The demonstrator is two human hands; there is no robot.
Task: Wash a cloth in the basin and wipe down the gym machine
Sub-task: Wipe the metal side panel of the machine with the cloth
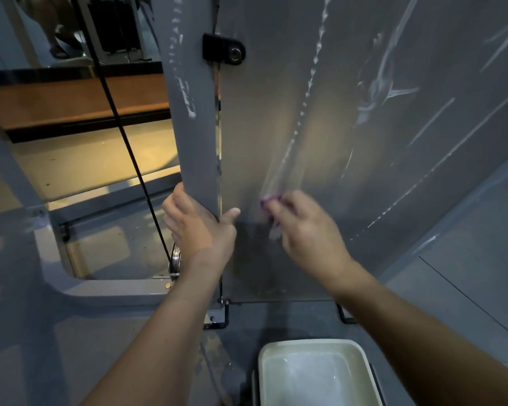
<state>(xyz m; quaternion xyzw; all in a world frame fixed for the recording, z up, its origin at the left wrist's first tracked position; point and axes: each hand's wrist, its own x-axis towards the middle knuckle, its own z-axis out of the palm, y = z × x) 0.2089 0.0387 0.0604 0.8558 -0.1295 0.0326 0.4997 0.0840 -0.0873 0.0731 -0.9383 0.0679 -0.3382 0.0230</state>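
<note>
Basin (pixel 314 373) sits closest to you, on the floor right below your forearms, white, with water in it. It's nearer your right arm than your left, just below the bottom edge of the panel.

Gym machine's grey panel (pixel 305 127) stands upright straight ahead, long axis vertical, running up and away from your hands. Soapy streaks and runs of droplets go up it and fan to the upper right, well above where you're working, so my read is the remaining wipe is upward along that axis.

Right hand (pixel 302 227) is the working one: fingers curled, pinching a small purple cloth (pixel 269 200) against the panel at its lower part. Only a bit of cloth shows past the fingertips and the hand is motion-blurred, so I can't tell how much cloth is bunched inside.

Left hand (pixel 200 224) is clamped on the grey upright post (pixel 191 112) just left of the panel, thumb on the near edge, fingers wrapped behind. It's bracing, not wiping.

Black cable (pixel 123 136) runs diagonally left of the post, clear of both hands.

Hands are near each other, post edge and panel seam between them.
</note>
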